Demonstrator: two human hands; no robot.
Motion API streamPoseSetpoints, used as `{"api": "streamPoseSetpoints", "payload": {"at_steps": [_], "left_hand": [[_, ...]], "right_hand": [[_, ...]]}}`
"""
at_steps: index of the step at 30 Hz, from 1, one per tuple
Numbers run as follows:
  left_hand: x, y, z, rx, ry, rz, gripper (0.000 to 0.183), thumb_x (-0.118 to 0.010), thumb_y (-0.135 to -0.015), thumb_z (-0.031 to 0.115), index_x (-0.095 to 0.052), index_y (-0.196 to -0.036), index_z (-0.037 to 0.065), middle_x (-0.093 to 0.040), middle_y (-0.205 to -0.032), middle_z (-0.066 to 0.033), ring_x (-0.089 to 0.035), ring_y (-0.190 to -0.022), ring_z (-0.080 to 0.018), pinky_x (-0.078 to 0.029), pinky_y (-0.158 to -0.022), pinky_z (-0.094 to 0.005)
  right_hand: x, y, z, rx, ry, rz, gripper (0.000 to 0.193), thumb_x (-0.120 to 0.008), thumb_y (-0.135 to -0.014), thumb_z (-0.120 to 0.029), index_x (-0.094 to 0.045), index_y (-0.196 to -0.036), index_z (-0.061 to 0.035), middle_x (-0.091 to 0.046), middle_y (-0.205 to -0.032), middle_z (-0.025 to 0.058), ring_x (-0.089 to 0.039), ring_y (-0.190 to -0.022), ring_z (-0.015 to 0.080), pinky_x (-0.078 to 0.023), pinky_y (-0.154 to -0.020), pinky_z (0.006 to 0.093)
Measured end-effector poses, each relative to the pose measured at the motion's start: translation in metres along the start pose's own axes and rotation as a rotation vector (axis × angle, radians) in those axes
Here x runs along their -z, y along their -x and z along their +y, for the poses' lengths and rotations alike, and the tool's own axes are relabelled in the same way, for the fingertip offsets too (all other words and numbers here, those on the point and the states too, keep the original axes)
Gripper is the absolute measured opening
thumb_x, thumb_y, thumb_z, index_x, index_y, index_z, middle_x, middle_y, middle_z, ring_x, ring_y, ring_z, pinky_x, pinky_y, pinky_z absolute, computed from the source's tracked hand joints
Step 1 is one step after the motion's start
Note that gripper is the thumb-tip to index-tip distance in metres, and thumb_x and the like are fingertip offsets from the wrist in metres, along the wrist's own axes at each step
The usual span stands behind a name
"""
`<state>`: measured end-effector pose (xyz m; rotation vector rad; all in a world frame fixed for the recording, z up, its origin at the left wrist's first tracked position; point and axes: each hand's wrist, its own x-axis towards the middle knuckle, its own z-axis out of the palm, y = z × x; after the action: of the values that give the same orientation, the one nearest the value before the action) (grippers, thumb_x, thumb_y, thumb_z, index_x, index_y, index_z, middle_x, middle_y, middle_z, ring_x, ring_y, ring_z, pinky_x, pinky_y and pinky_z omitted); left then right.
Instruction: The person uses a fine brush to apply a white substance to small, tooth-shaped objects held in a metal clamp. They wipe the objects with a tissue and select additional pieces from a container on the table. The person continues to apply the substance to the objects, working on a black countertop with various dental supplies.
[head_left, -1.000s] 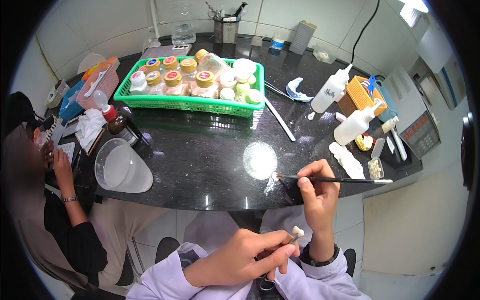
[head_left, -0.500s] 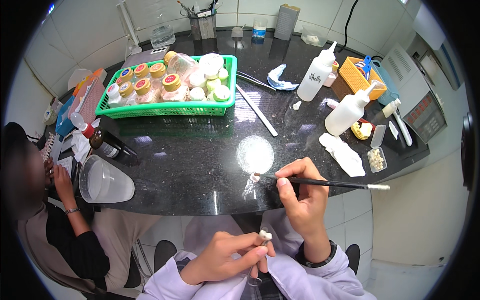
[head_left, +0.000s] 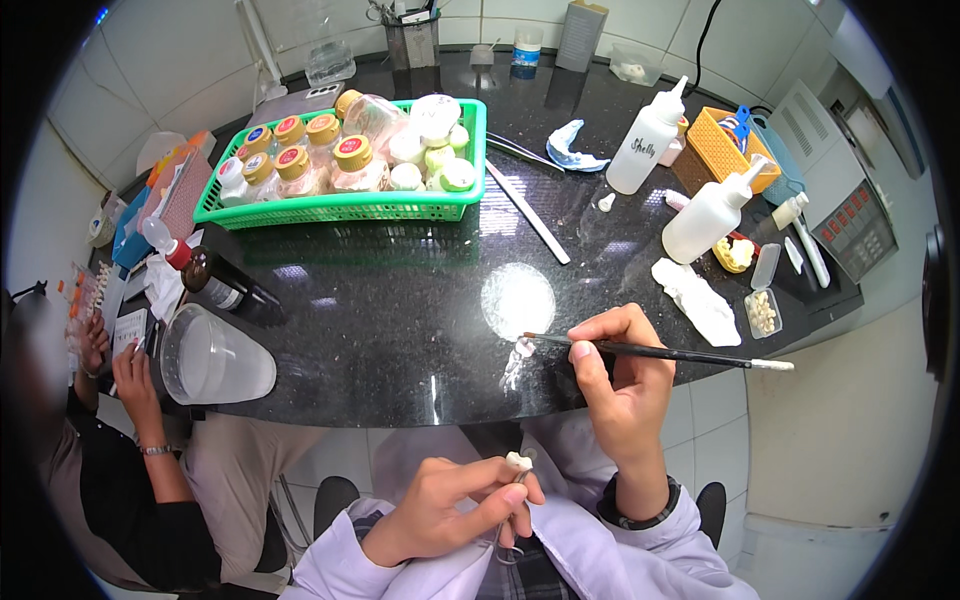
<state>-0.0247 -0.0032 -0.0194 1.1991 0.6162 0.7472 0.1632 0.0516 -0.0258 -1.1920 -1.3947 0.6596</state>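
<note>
My left hand (head_left: 455,507) is closed around a metal hemostat (head_left: 507,553), whose finger ring shows below the palm. At its tip sits a small white tooth crown (head_left: 518,462), held above my lap in front of the table edge. A thin dark brush (head_left: 660,352) with a pale handle end lies pinched between my right thumb and fingers. My right hand (head_left: 625,385) is raised at the table's front edge. The brush's reddish tip meets the top of a smeared white paste (head_left: 517,362) on the black tabletop, just below a bright round white patch (head_left: 518,300).
A green basket (head_left: 340,212) of jars stands left, near a dark bottle (head_left: 220,280) and a water cup (head_left: 215,360). White squeeze bottles (head_left: 645,140), a crumpled tissue (head_left: 700,300) and a small box of pale pieces (head_left: 763,313) are right. A co-worker's hand (head_left: 135,385) is far left.
The brush tip has moved slightly up over the white paste. My left hand has turned the crown a little. The co-worker's hands have shifted, and the whole view has moved slightly.
</note>
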Motion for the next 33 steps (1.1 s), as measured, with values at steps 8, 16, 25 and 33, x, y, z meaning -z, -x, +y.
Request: {"api": "streamPoseSetpoints", "payload": {"at_steps": [8,16,25,33], "left_hand": [[0.002,0.000,-0.002,0.006,0.021,0.012,0.024,-0.047,-0.094,0.005,-0.058,-0.091,-0.015,-0.065,-0.069,-0.0178,-0.065,-0.058,-0.0183,-0.053,-0.052,-0.0251],[0.002,-0.001,-0.007,0.036,0.057,0.019,0.020,-0.048,-0.094,0.010,-0.060,-0.096,-0.006,-0.065,-0.069,-0.0097,-0.064,-0.056,-0.0125,-0.048,-0.052,-0.0218],[0.002,-0.002,-0.008,0.045,0.036,0.020,0.020,-0.049,-0.094,0.010,-0.060,-0.096,-0.006,-0.066,-0.069,-0.0098,-0.064,-0.056,-0.0131,-0.049,-0.053,-0.0221],[0.005,-0.003,0.000,0.035,0.010,0.006,0.023,-0.046,-0.093,0.004,-0.058,-0.090,-0.014,-0.065,-0.069,-0.0177,-0.065,-0.057,-0.0181,-0.053,-0.052,-0.0252]], "right_hand": [[0.003,-0.001,-0.006,-0.063,0.044,-0.058,0.007,-0.062,-0.076,-0.005,-0.060,-0.079,0.0005,-0.057,-0.067,0.0049,-0.053,-0.059,0.0097,-0.039,-0.055,0.0235],[0.002,0.001,-0.002,-0.006,-0.005,-0.016,0.006,-0.062,-0.076,-0.005,-0.061,-0.081,-0.0004,-0.057,-0.065,0.0044,-0.053,-0.058,0.0100,-0.040,-0.055,0.0234],[0.007,0.000,-0.006,-0.008,0.028,-0.151,0.005,-0.058,-0.076,0.004,-0.058,-0.081,0.0040,-0.057,-0.075,0.0072,-0.050,-0.066,0.0093,-0.038,-0.059,0.0223],[0.005,0.002,0.003,0.109,0.030,-0.045,0.007,-0.063,-0.073,-0.003,-0.061,-0.079,-0.0010,-0.055,-0.067,0.0048,-0.048,-0.056,0.0103,-0.035,-0.050,0.0235]]}}
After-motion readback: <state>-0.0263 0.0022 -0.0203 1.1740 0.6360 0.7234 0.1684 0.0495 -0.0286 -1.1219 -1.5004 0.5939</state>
